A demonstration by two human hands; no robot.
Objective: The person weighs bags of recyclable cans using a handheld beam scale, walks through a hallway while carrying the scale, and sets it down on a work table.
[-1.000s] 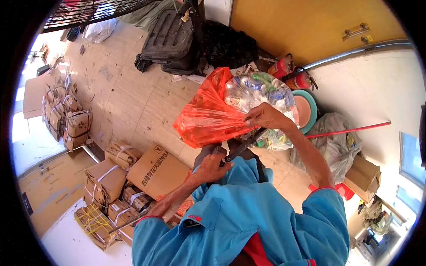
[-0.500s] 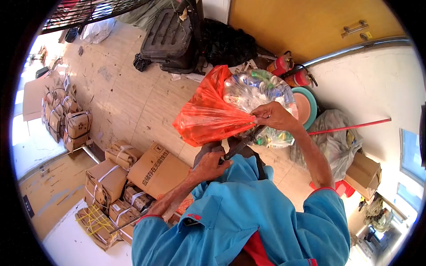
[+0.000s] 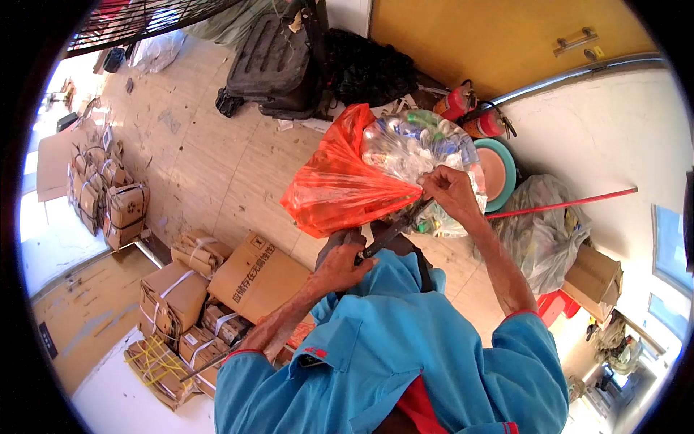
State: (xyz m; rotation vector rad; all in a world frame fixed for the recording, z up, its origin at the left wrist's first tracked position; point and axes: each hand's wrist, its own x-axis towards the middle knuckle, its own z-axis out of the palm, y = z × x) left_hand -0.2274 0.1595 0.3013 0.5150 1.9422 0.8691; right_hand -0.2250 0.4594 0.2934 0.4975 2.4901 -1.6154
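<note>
Gripping the dark bar [image 3: 394,235] with the left hand [image 3: 338,269], wrapping the fingers round the near part, just in front of the blue shirt [image 3: 412,336]. Following that bar up and to the right, reaching the right hand [image 3: 451,191], well apart from the left. Pinching there, thumb against fingertips, the gathered neck of the red bag [image 3: 340,181] close beside the bar's far end; cannot tell, behind the fingers, whether fastened to the bar or only held against it. Finding the bag itself left of the right hand and beyond the left, ballooning out wide from the pinched neck; cannot tell resting from hanging. For a sound hold, bunch all the folds together, to spread the pull rather than load one thin edge and risk a tear. Brace the bar firmly with the left hand, at a steady angle, to avoid twisting the plastic. Mind the stuffed clear bag [image 3: 405,160], crowding in just beside the red one, and avoid snagging both films together. Note, farther out, the teal basin [image 3: 510,173] to the right, then the fire extinguishers [image 3: 489,124] near the yellow door [image 3: 491,40], and, on the other side, the black crate [image 3: 271,65].
</note>
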